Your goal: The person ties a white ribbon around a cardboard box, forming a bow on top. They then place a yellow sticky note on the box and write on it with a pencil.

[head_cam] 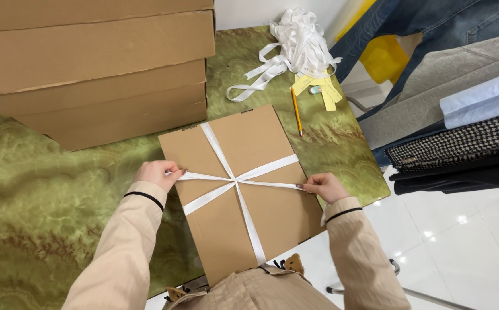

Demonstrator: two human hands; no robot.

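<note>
White ribbon (235, 181) crosses my flat cardboard box (241, 189) on the green table (43, 206); left hand (156, 173) and right hand (324, 186) each pinch an end, fingertips hiding them; my coat covers the box's near edge.

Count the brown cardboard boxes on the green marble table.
5. One flat brown cardboard box tied with white ribbon lies between the hands; four larger plain brown cardboard boxes are stacked at the table's far left. The stack runs out of frame, so more may be hidden.
</note>
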